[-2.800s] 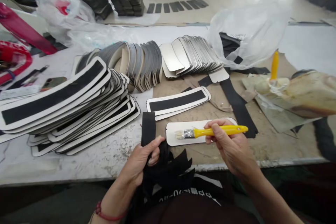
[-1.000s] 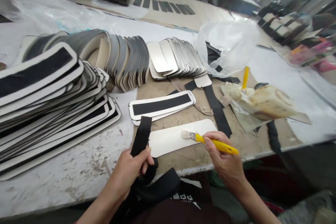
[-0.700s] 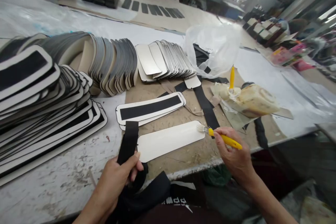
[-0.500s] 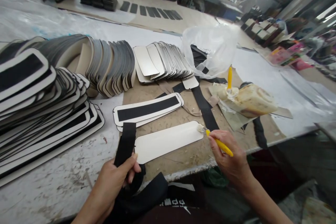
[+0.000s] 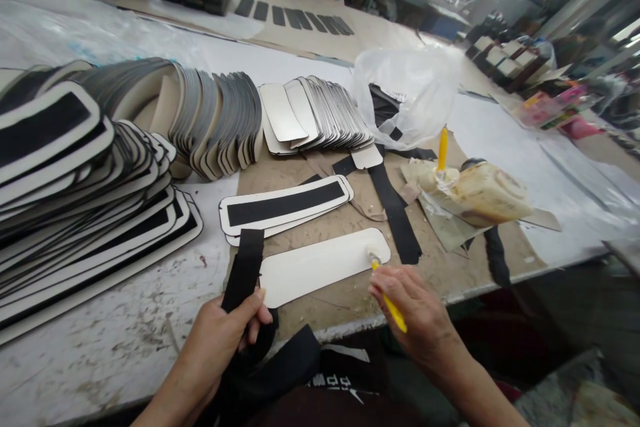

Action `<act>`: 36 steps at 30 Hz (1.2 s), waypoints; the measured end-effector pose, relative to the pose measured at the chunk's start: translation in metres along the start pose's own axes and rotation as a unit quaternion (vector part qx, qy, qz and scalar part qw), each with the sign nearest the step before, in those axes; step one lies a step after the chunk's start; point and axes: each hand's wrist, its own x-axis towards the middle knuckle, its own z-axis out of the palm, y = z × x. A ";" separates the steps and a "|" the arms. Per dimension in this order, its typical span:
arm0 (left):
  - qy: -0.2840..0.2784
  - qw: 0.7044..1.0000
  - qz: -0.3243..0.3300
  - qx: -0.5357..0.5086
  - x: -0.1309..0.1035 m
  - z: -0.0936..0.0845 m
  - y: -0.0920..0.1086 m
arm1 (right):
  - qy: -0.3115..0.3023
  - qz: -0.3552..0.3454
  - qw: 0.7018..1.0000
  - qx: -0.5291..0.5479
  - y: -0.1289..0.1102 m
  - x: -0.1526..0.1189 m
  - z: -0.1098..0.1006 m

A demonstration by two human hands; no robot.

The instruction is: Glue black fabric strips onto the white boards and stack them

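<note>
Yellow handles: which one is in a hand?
The lower handle, in the right hand, bristles at the white panel; the upper handle stands upright, unheld.

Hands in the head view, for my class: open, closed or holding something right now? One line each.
Left hand: closed, holding a black strip.
Right hand: closed, holding a yellow brush at the white panel.

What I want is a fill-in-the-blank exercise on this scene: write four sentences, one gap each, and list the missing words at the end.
1. The right hand grips a brush whose handle is ____.
2. The left hand holds a strip that is coloured ____.
3. The bristles are near the picture's ____ end of the plain white panel.
4. The big stack of striped panels lies on the ____ side of the picture.

Missing words: yellow; black; right; left.
</note>
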 end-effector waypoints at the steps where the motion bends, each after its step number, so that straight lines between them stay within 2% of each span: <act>1: 0.000 1.000 0.000 -0.001 0.000 0.000 -0.001 | -0.015 -0.013 1.000 0.016 -0.006 0.002 0.002; 5: -0.003 1.000 0.000 -0.002 0.001 -0.001 -0.001 | -0.056 -0.037 0.992 0.105 -0.025 0.009 0.001; 10: -0.009 1.000 -0.007 -0.013 0.000 -0.002 -0.001 | -0.027 -0.027 0.999 0.007 -0.018 0.007 -0.003; 12: -0.009 1.000 -0.006 -0.014 0.000 -0.001 -0.001 | -0.041 -0.026 0.999 0.020 -0.023 0.008 0.004; 16: -0.025 1.000 0.003 -0.010 0.001 -0.002 0.000 | -0.060 -0.025 0.980 0.190 -0.054 0.016 0.021; 20: -0.051 0.998 0.028 -0.005 -0.001 -0.005 0.001 | -0.023 0.040 0.937 0.348 -0.070 0.021 0.030; 24: -0.072 0.996 0.034 -0.032 -0.001 -0.008 -0.001 | 0.019 0.166 0.907 0.386 -0.059 0.022 0.037; 27: -0.070 0.996 0.031 -0.047 0.001 -0.008 -0.002 | 0.030 0.237 0.903 0.357 -0.050 0.024 0.042; 33: -0.040 0.995 0.048 -0.079 -0.003 -0.007 -0.003 | 0.063 0.264 0.924 0.270 -0.038 0.018 0.037; 36: 0.005 0.992 0.071 -0.109 -0.014 -0.014 0.001 | 0.094 0.229 0.931 0.269 -0.032 0.019 0.028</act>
